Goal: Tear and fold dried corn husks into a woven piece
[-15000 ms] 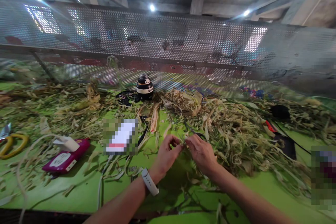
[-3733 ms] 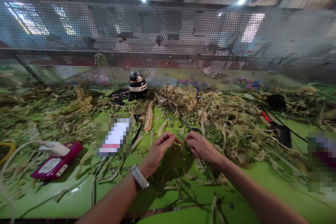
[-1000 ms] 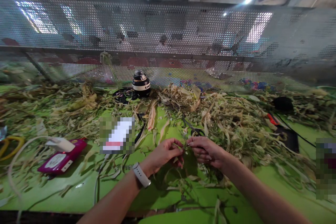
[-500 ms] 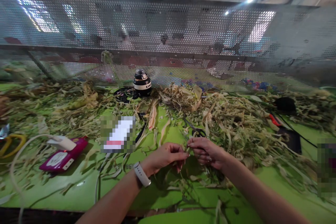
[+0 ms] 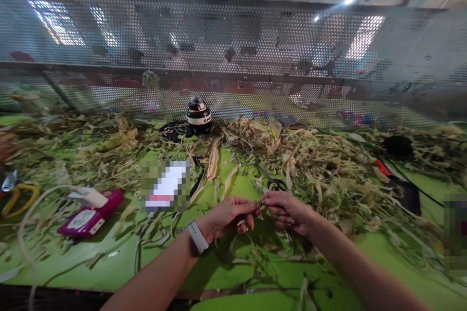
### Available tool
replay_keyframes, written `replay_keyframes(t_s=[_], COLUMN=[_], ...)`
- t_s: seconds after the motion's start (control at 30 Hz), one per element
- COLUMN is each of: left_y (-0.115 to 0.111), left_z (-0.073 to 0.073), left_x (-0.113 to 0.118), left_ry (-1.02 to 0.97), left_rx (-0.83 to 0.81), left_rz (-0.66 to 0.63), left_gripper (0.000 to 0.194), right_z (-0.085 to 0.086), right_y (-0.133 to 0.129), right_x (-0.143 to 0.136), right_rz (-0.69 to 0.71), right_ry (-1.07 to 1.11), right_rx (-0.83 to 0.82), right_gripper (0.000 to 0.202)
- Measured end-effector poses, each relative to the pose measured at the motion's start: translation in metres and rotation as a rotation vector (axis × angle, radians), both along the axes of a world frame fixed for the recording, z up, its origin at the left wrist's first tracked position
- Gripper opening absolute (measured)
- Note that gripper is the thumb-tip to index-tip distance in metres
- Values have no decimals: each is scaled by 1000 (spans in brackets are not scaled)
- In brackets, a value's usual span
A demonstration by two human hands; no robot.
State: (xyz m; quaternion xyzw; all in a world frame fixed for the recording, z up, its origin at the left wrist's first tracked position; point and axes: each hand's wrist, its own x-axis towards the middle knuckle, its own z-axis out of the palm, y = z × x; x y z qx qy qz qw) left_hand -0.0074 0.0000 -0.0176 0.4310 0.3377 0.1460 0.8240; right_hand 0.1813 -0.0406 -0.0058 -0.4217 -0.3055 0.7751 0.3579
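Note:
My left hand (image 5: 231, 216), with a white band on its wrist, is closed in a pinch near the middle of the green table (image 5: 204, 272). Close to its right, almost touching, my right hand (image 5: 288, 211) is closed too, fingers curled. Something tiny sits between the fingertips of both hands, too small to name. Dark scissors (image 5: 275, 182) lie just beyond my right hand. Dried plant strips (image 5: 259, 257) are scattered under and around both hands.
A heap of dried leaves (image 5: 328, 170) spreads to the right. At the left are a phone (image 5: 168, 187), a magenta power strip (image 5: 85, 218) with a white plug, and yellow-handled scissors (image 5: 18, 201). A black jar (image 5: 199, 116) stands before a perforated metal screen (image 5: 233, 34).
My left hand's fingers have shifted slightly, its lower fingers now more spread below the pinch. My right hand has hardly moved.

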Motion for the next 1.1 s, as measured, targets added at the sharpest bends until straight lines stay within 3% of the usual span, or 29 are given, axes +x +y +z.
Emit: replay_keyframes(t_s=[0.23, 0.37, 0.57, 0.77, 0.97, 1.1], left_y=[3, -1, -3, -1, 1, 0], left_z=[5, 2, -2, 8, 9, 5], left_x=[-2, 1, -1, -5, -3, -2], left_ry=[70, 123, 117, 49, 8, 81], left_rx=[-18, 20, 86, 123, 170, 183], left_rz=[-48, -41, -101, -219, 4, -41], left_gripper=[22, 24, 28, 23, 31, 35], right_z=[-1, -1, -2, -1, 1, 3], right_y=[-1, -2, -1, -2, -4, -4], right_x=[-3, -7, -11, -14, -15, -15], right_rz=[-11, 27, -38, -29, -44, -52], right_ry=[9, -121, -283, -351, -333, -313], right_rx=[4, 71, 92, 114, 129, 129], right_gripper=[13, 15, 13, 11, 13, 16])
